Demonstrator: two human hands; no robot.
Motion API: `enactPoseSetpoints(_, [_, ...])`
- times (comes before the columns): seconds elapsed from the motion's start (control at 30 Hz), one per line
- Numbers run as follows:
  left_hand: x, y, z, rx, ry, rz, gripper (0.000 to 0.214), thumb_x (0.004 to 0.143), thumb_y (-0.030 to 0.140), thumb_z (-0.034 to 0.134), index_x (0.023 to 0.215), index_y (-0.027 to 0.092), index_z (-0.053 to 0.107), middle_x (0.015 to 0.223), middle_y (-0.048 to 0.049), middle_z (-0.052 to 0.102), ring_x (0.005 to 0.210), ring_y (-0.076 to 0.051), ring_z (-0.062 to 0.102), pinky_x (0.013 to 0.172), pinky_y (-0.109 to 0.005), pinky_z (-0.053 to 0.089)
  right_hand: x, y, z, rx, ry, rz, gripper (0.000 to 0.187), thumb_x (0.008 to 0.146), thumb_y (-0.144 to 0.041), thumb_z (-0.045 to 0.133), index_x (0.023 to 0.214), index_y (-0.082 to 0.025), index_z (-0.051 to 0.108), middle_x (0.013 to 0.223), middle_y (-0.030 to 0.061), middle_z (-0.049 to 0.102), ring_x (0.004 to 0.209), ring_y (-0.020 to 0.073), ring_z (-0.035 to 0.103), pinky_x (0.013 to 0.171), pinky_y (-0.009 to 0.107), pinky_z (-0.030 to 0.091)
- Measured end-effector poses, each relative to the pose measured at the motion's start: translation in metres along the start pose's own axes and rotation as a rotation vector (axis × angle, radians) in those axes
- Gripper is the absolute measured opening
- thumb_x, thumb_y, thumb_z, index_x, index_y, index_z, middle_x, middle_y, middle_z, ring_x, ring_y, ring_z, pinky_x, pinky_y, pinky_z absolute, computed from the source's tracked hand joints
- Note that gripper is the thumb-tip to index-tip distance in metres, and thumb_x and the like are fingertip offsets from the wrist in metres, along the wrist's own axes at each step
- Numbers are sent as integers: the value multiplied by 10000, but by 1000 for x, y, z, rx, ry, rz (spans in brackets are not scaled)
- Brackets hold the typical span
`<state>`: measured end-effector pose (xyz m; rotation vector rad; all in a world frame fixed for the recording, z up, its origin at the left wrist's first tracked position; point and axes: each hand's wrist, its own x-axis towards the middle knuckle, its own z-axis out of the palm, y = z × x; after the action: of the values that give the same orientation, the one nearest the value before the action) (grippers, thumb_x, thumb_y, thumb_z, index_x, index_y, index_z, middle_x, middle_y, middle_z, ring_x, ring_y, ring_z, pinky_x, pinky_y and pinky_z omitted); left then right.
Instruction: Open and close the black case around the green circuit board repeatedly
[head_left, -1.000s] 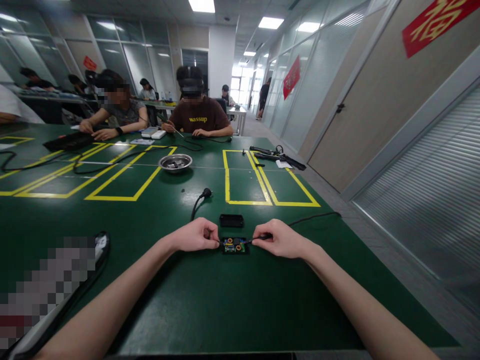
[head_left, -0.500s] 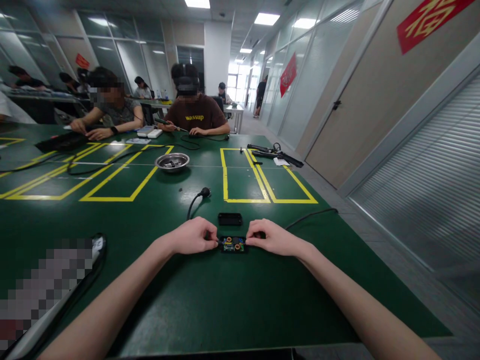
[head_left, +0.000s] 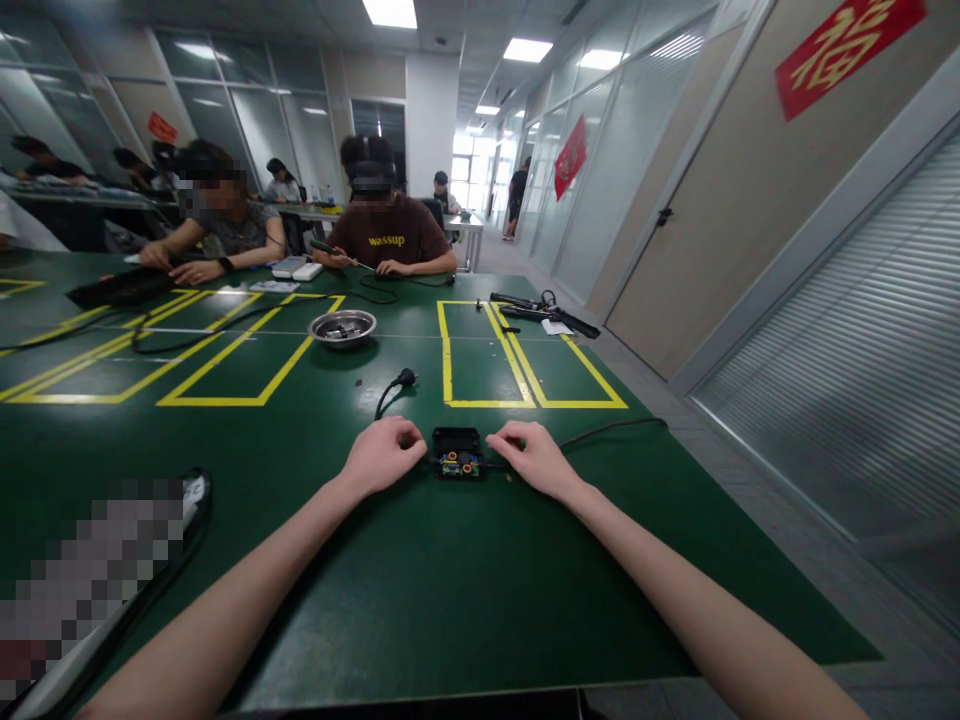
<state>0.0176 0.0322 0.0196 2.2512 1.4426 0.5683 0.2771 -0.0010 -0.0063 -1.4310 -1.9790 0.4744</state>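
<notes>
Circuit board [head_left: 459,466] between left hand [head_left: 385,455] and right hand [head_left: 534,458], both curled, whether closed cannot be told: probably light, fragile, best held by its stiff casing [head_left: 460,477]

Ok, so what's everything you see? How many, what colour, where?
Table: one, green, in front
Case: one, black, table's middle
Circuit board: one, green, in case
Cover: one, black, behind case
Plug: one, black, left beyond the cover
Cords: several, black, on table
Tape outlines: several, yellow, on table
Bowl: one, silver, farther left
Long parts: several, black, table's far right
Door: one, beige, right
Signs: three, red, walls and door
People: several, clothes vary, far side
Lights: several, white, ceiling
Blurred item: one, colour unclear, near left
Left hand: one, bare, left of case
Right hand: one, bare, right of case
</notes>
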Motion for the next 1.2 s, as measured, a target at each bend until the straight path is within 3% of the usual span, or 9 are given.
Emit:
enactPoseSetpoints(0.07, [2,-4,6,-55,26,-4,252,855,345,586,839,178,774,879,-70,718,801,-223,629,716,-319,452,1,0,3,-57,82,27,247,941,-304,601,788,-177,748,747,35,691,657,163,583,685,315,419])
enactPoseSetpoints(0.17, [5,-6,16,-160,58,-7,254,840,370,622,891,183,787,906,-72,753,835,-240,654,769,-335,487,1,-1,9,-80,62,33,156,896,-267,647,844,-187,771,807,37,708,680,166,597,734,332,432])
enactPoseSetpoints(0.4, [8,-7,28,-498,49,-124,171,776,262,686,890,167,769,868,-56,782,818,-223,716,777,-309,543,0,7,21,62,85,139,223,877,-328,602,810,-183,757,647,21,655,586,166,548,568,285,410])
enactPoseSetpoints(0.6, [7,-8,24,-506,86,-94,203,754,307,709,873,151,762,842,-53,772,802,-212,691,764,-313,523,-2,2,16,174,84,132,204,849,-314,615,787,-171,747,616,12,626,578,163,526,572,284,420])
enactPoseSetpoints(1.2, [2,-4,14,-493,3,-32,172,745,324,691,783,163,738,682,2,682,639,-156,571,647,-273,444,-6,-2,1,82,17,-27,125,859,-234,627,763,-190,693,697,2,618,646,152,525,650,295,392])
